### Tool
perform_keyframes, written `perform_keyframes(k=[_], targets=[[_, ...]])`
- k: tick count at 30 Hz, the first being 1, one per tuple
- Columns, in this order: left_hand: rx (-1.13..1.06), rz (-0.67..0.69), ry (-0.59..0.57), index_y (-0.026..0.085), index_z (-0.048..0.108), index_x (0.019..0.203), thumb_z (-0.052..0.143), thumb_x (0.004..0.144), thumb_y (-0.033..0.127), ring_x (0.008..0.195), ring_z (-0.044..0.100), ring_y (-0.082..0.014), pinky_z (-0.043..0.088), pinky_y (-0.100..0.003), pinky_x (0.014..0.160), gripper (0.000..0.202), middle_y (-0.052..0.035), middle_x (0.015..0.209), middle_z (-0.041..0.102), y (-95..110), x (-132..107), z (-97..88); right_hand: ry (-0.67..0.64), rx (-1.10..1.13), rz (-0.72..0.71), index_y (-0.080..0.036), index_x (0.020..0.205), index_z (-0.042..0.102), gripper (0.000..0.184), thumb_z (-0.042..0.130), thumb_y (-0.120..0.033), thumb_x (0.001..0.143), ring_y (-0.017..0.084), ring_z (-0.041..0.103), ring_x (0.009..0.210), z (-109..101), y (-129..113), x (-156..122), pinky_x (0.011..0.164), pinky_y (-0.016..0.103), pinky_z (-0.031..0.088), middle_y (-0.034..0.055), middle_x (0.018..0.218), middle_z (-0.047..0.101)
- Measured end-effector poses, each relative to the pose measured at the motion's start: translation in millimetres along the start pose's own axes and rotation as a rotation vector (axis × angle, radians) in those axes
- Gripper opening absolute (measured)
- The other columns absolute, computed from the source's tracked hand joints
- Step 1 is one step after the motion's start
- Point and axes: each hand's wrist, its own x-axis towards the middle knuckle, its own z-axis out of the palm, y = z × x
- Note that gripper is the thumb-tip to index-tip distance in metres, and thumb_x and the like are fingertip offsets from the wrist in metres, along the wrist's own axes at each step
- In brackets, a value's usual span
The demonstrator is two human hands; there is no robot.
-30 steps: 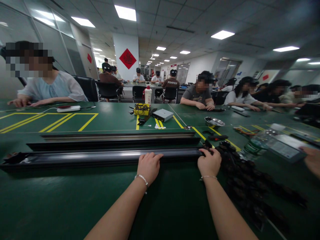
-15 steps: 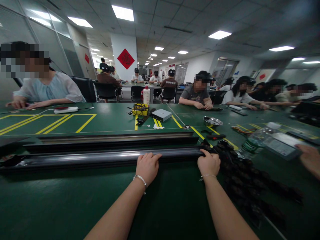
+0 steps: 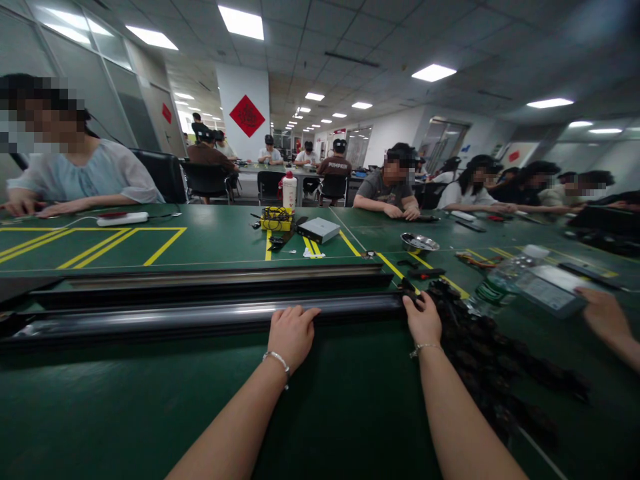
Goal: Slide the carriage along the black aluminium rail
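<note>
A long dark bar with a glossy, tube-like face [image 3: 200, 313] lies across the table in front of me. My left hand [image 3: 290, 337] grips its near edge around the middle, fingers over the top. At the bar's right end, my right hand [image 3: 424, 323] has thumb and fingers closed around a small black part [image 3: 409, 287]; the fingertips partly hide it. Behind the bar rests a second long black rail [image 3: 225, 277], roughly parallel. A heap of black parts [image 3: 480, 347] lies just right of my right hand.
A plastic bottle [image 3: 505, 280] and a grey box [image 3: 550, 290] stand at right, where another person's hand [image 3: 607, 320] reaches in. Farther back are a metal bowl [image 3: 420, 243], a silver box [image 3: 319, 230], a yellow box with cables [image 3: 277, 219] and a white flask [image 3: 289, 192]. Several people sit around.
My right hand has shifted from the bar's end edge to the small black part there, its fingers opening wider around it. My left hand stays on the bar. The view has turned slightly right.
</note>
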Motion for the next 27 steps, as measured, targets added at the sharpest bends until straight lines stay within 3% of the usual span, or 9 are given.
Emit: perform_keyframes(k=[7,13,22,27], targets=[[-0.016,-0.010,-0.007,0.034,0.053,0.110,0.037,0.082,0.024,0.089,0.048,-0.0156,0.028,-0.034,0.082,0.033,-0.0008,0.090,0.058,0,0,-0.1,0.021,0.037,0.013,-0.020,0.095,0.066,0.053,0.061,-0.054,0.055,0.020,0.055,0.076,0,1,14,0.076,0.035,0.041,0.0062,0.085,0.063],[-0.010,0.016,0.027,0.036,0.053,0.108,0.038,0.081,0.024,0.088,0.049,-0.0160,0.028,-0.034,0.081,0.033,0.0000,0.088,0.058,-3,0,4.5,0.048,0.330,0.074,-0.014,0.099,0.063,0.055,0.064,-0.046,0.055,0.015,0.057,0.066,9,10,18,0.062,0.026,0.045,0.0041,0.077,0.064],[0.006,0.017,0.028,0.035,0.053,0.109,0.038,0.081,0.024,0.088,0.050,-0.0159,0.028,-0.033,0.080,0.033,-0.0005,0.090,0.059,-3,-1,2.6,0.033,0.550,0.135,-0.015,0.100,0.061,0.055,0.068,-0.040,0.052,0.013,0.059,0.060,12,9,17,0.052,0.022,0.047,0.0014,0.076,0.064],[0.012,0.001,0.018,0.035,0.053,0.108,0.038,0.080,0.024,0.089,0.050,-0.0163,0.028,-0.034,0.081,0.033,-0.0004,0.090,0.059,-1,-1,0.7,0.003,0.693,0.231,-0.015,0.089,0.060,0.039,0.062,-0.039,0.058,0.013,0.058,0.055,10,4,18,0.049,0.023,0.047,-0.0016,0.066,0.062]])
